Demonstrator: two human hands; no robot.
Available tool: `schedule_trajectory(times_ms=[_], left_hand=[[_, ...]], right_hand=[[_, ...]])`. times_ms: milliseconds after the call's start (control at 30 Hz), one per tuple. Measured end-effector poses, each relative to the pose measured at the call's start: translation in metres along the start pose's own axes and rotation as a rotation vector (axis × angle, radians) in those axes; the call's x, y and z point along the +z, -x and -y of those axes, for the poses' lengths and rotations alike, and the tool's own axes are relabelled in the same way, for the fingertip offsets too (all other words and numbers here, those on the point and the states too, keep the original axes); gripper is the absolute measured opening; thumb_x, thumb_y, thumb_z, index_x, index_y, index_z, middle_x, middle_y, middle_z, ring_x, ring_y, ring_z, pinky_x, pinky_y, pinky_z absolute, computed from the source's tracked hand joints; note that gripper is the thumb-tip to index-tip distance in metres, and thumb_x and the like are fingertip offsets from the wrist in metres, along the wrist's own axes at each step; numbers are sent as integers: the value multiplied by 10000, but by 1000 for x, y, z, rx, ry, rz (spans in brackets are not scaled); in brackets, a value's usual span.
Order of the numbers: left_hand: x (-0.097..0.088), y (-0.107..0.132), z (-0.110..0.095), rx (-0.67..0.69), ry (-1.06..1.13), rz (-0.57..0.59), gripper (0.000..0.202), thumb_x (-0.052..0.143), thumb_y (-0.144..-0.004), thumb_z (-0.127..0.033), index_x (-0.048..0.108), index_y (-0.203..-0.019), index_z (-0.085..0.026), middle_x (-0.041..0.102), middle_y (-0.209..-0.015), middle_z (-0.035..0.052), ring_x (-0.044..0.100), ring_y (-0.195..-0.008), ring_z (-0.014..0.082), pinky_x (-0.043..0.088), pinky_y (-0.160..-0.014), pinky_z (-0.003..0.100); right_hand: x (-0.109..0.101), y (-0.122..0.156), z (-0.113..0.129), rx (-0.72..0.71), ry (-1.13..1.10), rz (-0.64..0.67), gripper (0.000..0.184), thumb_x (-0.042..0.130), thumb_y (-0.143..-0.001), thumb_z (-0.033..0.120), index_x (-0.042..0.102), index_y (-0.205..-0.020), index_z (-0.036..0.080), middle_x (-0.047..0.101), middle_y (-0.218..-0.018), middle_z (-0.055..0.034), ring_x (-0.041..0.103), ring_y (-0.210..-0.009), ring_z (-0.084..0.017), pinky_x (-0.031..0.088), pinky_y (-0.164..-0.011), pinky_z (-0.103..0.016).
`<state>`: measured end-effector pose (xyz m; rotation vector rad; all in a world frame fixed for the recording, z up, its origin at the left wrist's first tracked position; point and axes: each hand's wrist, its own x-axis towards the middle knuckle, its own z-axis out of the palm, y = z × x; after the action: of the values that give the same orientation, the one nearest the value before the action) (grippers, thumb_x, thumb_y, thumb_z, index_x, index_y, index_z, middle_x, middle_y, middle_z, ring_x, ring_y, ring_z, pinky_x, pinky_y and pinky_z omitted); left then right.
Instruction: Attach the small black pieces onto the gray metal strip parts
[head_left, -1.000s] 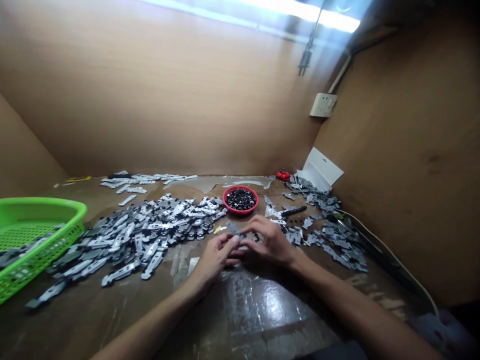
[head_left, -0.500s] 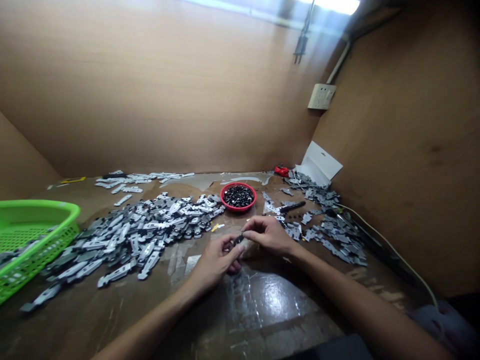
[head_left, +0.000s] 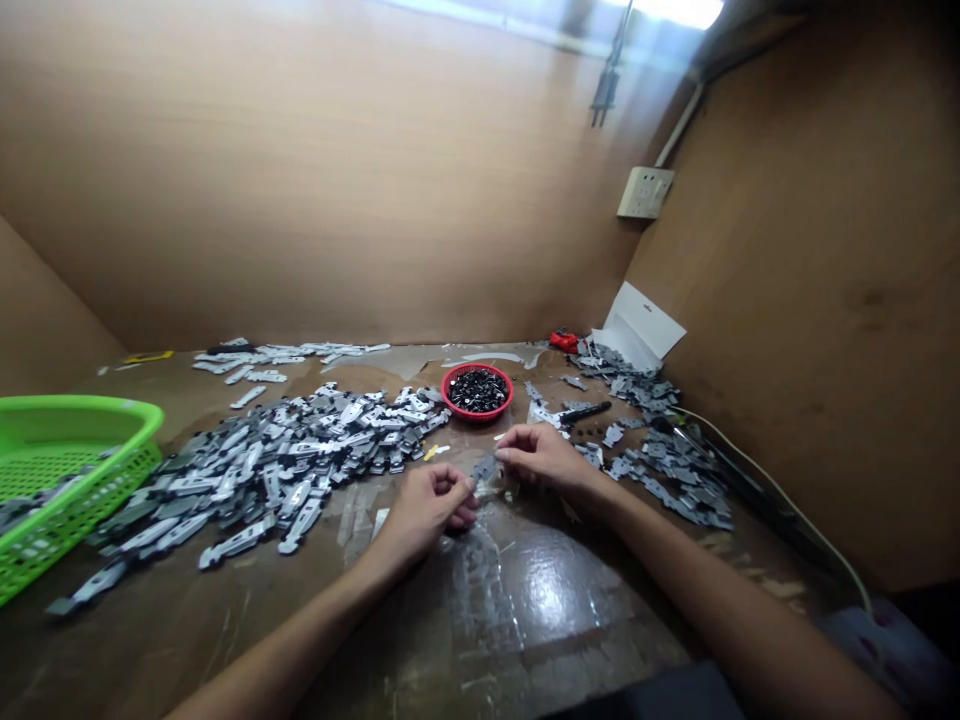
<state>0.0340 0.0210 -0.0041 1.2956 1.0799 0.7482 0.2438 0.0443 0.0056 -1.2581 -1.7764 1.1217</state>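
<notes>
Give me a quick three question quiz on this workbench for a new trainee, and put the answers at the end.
1. True or false: the bright green plastic basket sits to the right of the person's hands.
2. What fills the round red bowl?
A. Small black parts
B. White cards
C. Yellow strips
3. Is the slim black tool nearer the left hand or the right hand?

Key: 1. False. 2. A. 3. The right hand.
</notes>
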Motion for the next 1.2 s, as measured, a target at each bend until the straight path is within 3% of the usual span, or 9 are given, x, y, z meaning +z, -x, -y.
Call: schedule_trajectory(times_ms=[100,200,267,433,700,933,1100,1200], left_hand=[[-1,-2,-2,-39,50,-38,298,624,-705,-405,532,-718,-122,645,-670,70,619,-539,134,470,-487,209],[-1,-2,-4,-53,78,-36,301,640,-687,-406,531,-713,-126,643,-660,62,616,-531,131,467,-485,206],[-1,-1,-5,-54,78,-32,303,645,-681,-407,531,-711,-128,643,-659,60,613,-525,128,464,-481,203],[-1,0,-4,-41,71,-28,296,633,-694,-409,536,-724,-130,642,-668,55,611,-529,124,462,-485,204],[-2,1,-5,-35,91,-16,301,631,-693,-415,542,-724,-129,639,-666,53,612,-535,128,467,-497,215],[-2,2,-5,-19,87,-4,296,621,-706,-413,539,-732,-129,635,-670,49,609,-539,125,465,-495,214],[-1,2,-6,-28,78,-9,315,627,-696,-431,537,-732,-131,638,-666,53,612,-537,132,466,-493,216],[-1,3,-6,-30,81,-9,313,624,-700,-430,531,-735,-133,638,-669,54,613,-542,131,467,-499,215]], right_hand=[[-20,4,6,-68,447,-127,217,567,-768,372,643,-876,200,658,-843,-34,581,-740,-152,408,-646,-246],[-34,6,1,57,818,-186,230,596,-737,355,645,-923,231,650,-934,-51,577,-856,-199,386,-701,-269],[-38,5,-5,147,917,-158,218,577,-749,324,642,-942,245,654,-943,-50,582,-868,-205,380,-692,-265],[-39,0,-15,184,927,-152,176,563,-756,281,667,-897,266,678,-895,-33,597,-858,-202,377,-664,-248],[-47,-3,-16,84,833,-166,184,537,-767,213,686,-870,241,685,-865,-27,606,-844,-177,392,-733,-222],[-51,-4,-20,68,877,-180,201,536,-757,214,699,-873,237,666,-931,-40,593,-864,-177,385,-745,-231],[-49,-4,-20,29,835,-103,167,571,-740,267,697,-848,248,679,-875,-19,601,-809,-172,395,-695,-225],[-47,-3,-21,67,890,-138,172,569,-737,251,699,-850,252,689,-858,-22,608,-825,-185,393,-693,-234]])
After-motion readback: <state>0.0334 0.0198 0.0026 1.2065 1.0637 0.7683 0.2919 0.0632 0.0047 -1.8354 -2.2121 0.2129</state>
